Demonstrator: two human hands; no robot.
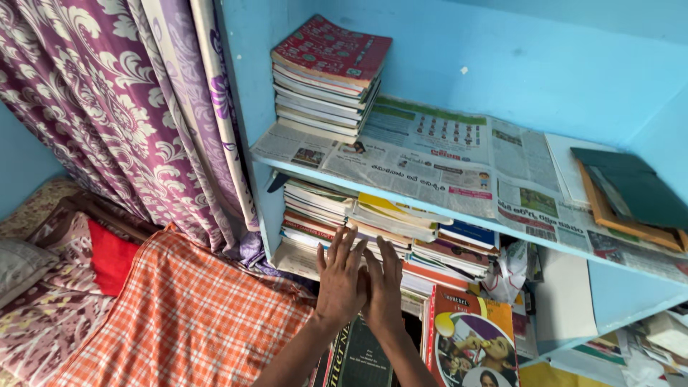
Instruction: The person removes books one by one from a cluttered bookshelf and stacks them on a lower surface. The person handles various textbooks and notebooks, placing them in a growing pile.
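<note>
— Blue-painted shelf, centre frame: what are the hands doing?
— Left hand and right hand, fingers spread flat, press the stacked paperback books, seemingly steadying them.

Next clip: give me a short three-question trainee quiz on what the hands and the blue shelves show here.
1. True or false: the left hand and right hand press flat, side by side, against the stacked books on the lower blue shelf.
2. What lines the upper blue shelf? A) newspaper sheets B) orange checked cloth C) nothing
3. Where is the pile of books topped by a red patterned cover?

Key
1. True; neither hand grips anything.
2. A
3. At the left end of the upper shelf, on the newspaper, beside the purple floral curtain.
</note>
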